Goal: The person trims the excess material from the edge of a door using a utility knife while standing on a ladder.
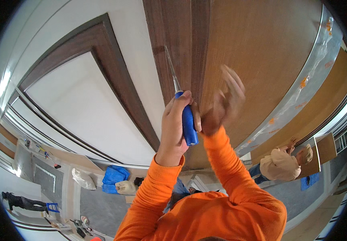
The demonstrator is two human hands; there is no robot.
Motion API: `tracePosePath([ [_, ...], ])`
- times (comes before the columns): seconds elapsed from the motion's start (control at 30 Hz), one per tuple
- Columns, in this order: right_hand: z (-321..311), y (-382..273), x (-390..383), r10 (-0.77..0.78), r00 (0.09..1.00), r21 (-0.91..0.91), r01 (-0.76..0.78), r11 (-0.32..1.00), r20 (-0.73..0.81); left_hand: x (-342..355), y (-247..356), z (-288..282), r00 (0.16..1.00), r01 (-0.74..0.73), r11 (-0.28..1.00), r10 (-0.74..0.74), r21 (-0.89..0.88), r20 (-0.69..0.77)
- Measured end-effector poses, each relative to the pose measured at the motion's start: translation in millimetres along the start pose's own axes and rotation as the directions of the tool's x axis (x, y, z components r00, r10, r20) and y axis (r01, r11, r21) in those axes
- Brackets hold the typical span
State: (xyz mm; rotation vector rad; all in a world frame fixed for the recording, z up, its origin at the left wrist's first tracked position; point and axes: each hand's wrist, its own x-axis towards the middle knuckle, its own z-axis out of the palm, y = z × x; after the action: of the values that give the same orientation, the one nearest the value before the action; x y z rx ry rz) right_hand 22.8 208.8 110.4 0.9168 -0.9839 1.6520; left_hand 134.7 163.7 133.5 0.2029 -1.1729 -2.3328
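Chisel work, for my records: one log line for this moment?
left hand: grips blue-handled chisel | tip: at dark door frame | right hand: blurred beside handle

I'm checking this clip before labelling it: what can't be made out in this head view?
- Right hand: motion-blurred; its grip is unreadable.
- Tool tip: too thin against the dark door frame to tell where it touches.
- Blue handle: partly wrapped by the left hand.
- Crouching person: small, distorted near the rim.

Wooden door (262,48) blocks ahead; white wall (81,104) leftward.
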Motion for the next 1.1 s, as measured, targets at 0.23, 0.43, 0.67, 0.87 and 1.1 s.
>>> tracePosePath([
  [0.23,-5.7,-62.6,1.6,-0.199,0.977,-0.063,0.195,0.979,-0.072,-6.5,3.1,14.0,0.997,-0.072,0.988,0.071,0.135,0.016],
  [0.43,-1.9,-78.0,8.3,-0.169,0.969,0.057,0.182,0.982,-0.181,-9.5,12.3,8.0,0.995,-0.091,0.989,0.086,0.115,0.043],
  [0.67,-10.9,-60.3,3.0,-0.139,0.99,0.048,0.139,0.989,0.0,-11.0,6.3,23.4,0.997,-0.064,0.995,0.067,0.074,-0.03],
  [0.87,-13.5,-63.3,0.4,-0.068,0.998,0.136,0.065,0.989,0.017,-18.0,3.8,23.7,0.995,-0.103,0.991,0.102,0.088,0.007],
  [1.1,-7.0,-56.0,-2.7,-0.045,0.999,0.153,0.044,0.987,0.005,-10.0,7.6,19.1,0.994,-0.111,0.992,0.111,0.059,0.004],
])
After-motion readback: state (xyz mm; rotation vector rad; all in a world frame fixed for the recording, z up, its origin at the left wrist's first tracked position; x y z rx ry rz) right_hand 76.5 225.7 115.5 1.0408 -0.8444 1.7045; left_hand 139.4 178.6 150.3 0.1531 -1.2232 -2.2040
